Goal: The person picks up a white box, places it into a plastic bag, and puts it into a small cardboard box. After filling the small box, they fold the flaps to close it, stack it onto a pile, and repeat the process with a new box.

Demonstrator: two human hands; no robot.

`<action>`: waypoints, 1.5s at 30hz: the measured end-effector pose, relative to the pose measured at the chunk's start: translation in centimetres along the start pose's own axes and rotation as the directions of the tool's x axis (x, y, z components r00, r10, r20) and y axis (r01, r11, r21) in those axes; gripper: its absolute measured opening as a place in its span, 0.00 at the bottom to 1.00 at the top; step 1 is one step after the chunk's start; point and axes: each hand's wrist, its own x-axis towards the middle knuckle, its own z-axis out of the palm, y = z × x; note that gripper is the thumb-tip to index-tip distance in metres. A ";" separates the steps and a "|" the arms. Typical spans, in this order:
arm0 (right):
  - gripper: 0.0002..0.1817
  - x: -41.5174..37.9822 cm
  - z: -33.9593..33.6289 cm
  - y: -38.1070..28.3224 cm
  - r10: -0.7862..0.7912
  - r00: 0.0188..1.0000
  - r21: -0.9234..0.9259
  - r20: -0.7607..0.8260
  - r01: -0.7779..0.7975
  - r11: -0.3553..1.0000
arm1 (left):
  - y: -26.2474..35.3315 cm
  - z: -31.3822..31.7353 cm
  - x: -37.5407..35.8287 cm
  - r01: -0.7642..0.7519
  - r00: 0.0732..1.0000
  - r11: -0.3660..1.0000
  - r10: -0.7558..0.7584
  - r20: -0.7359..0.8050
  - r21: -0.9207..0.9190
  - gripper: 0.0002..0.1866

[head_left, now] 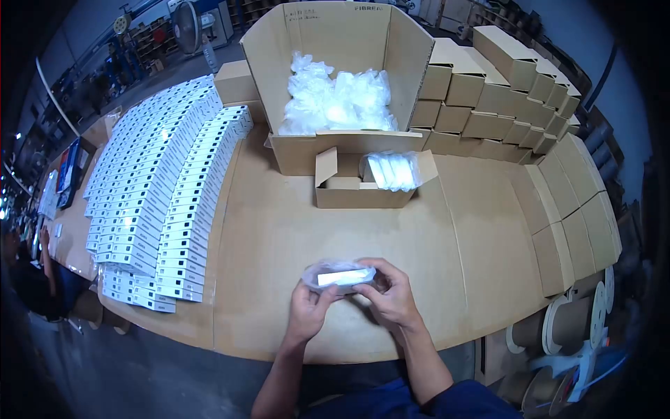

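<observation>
My left hand [312,305] and my right hand [389,290] both grip a clear plastic bag [333,267] with a white label-like strip on its near side. They hold it at its two ends above the cardboard-covered table [279,230]; what lies inside the bag is hard to make out. Beyond my hands stands a small open cardboard box [363,198] with its flaps up. Several similar wrapped packets [392,172] lean in its right part. Behind it, a large open carton [335,35] holds a heap of clear plastic bags [338,98].
Long rows of white labelled boxes [153,181] are stacked on the left. Brown cardboard boxes [481,91] are piled at the back right, with more brown boxes [576,223] along the right edge. Cable spools [572,321] sit below right. Another person [42,272] is at far left.
</observation>
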 end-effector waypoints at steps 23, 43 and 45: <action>0.19 1.2 -1.0 -2.2 -0.065 0.983 -0.400 0.169 0.129 0.907 | 0.4 -0.5 1.0 0.125 0.971 0.971 -0.161 -0.174 -0.204 0.13; 0.12 3.7 -2.8 -7.8 -0.098 0.861 -0.729 0.500 0.479 0.489 | 2.7 -1.6 3.5 -0.070 0.969 0.978 0.020 0.247 0.198 0.29; 0.11 4.3 -4.3 -9.3 -0.195 0.911 -0.783 0.362 0.411 0.467 | 4.1 -0.4 5.4 -0.092 0.983 0.848 -0.005 0.182 0.521 0.33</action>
